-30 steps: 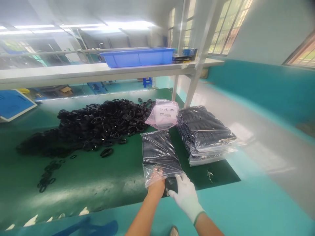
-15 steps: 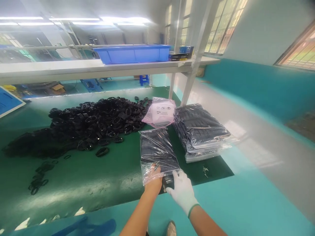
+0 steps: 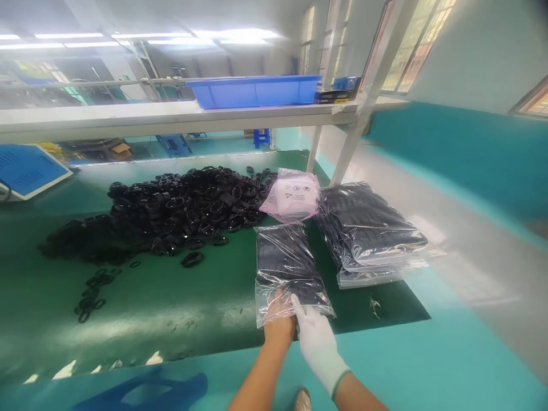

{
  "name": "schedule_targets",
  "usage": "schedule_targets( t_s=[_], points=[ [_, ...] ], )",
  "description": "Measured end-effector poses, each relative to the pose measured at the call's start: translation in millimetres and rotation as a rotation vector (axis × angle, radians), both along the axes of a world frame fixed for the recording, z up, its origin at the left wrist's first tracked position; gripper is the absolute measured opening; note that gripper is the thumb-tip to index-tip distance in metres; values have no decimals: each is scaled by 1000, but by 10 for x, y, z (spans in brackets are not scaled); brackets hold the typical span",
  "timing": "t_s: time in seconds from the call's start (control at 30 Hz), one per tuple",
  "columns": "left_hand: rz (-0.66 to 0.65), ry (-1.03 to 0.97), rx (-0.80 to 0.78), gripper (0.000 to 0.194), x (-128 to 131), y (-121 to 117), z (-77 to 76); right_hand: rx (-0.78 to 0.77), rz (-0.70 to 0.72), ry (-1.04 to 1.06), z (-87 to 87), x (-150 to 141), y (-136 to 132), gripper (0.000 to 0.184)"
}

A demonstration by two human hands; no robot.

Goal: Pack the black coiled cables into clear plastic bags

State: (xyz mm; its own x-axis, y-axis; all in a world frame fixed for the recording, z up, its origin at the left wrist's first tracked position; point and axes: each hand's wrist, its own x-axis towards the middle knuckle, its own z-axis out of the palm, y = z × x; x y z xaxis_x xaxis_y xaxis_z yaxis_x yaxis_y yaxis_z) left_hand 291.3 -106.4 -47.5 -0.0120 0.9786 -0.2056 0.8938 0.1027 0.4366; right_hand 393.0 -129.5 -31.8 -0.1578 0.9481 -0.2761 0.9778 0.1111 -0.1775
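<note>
A clear plastic bag (image 3: 287, 251) packed with rows of black ring-shaped parts lies flat near the table's front edge, its mouth toward me. My left hand (image 3: 280, 319), bare, is at the left of that mouth; its fingers show blurrily through the film, closed by the black parts. On the right of the mouth, my right hand (image 3: 315, 337) in a white glove grips the bag's edge, index finger stretched along the film and other fingers hidden beneath. Beyond the bag sits a pink plastic bag (image 3: 295, 197) with a white printed packet inside.
Filled clear bags (image 3: 372, 228) are stacked at the right. A big heap of loose black rings (image 3: 188, 211) spreads over the green tabletop (image 3: 180, 308) at the left. A blue bin (image 3: 257, 92) stands on the shelf (image 3: 141, 117) above. A blue stool (image 3: 145, 394) is below the front edge.
The black stack that showed between my hands at the bag's mouth is now under the film. My right hand's fingers have shifted onto the mouth. The whole view has swung slightly left.
</note>
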Motion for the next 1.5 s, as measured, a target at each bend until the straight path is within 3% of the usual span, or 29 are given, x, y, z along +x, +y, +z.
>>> schedule_targets(
  t_s=[0.2,0.4,0.5,0.6,0.67,0.73,0.83,0.93,1.07,1.27,1.4,1.5],
  points=[
    [-34,-51,42,51,-37,-30,-19,63,-39,-24,-162,29,2,78],
    [-37,-143,14,55,-154,-62,-75,98,-37,-23,-116,22,-8,75],
    [-104,-136,39,55,-155,-225,22,69,-36,-36,-58,-6,38,74],
    [-193,-131,15,51,-240,-574,184,29,-32,-52,21,22,39,70],
    [-194,-128,-13,42,-430,-832,284,10,-23,-47,90,86,-29,65],
    [-115,-109,-29,35,-738,-1023,361,-31,-5,-10,177,163,-156,60],
    [64,-46,-37,29,-1298,-1090,456,-193,12,108,317,218,-367,47],
    [182,38,-9,25,-1816,-894,565,-357,30,321,400,91,-409,33],
    [268,175,37,20,-2436,-327,672,-250,50,548,418,-495,-70,25],
    [283,293,-5,36,-3139,595,543,-25,94,356,487,-1805,790,34],
    [118,203,-51,42,-3519,935,467,30,77,175,469,-2459,1343,36],
    [-157,96,-81,43,-3808,1055,482,61,34,93,375,-2773,1710,45]
  ],
)
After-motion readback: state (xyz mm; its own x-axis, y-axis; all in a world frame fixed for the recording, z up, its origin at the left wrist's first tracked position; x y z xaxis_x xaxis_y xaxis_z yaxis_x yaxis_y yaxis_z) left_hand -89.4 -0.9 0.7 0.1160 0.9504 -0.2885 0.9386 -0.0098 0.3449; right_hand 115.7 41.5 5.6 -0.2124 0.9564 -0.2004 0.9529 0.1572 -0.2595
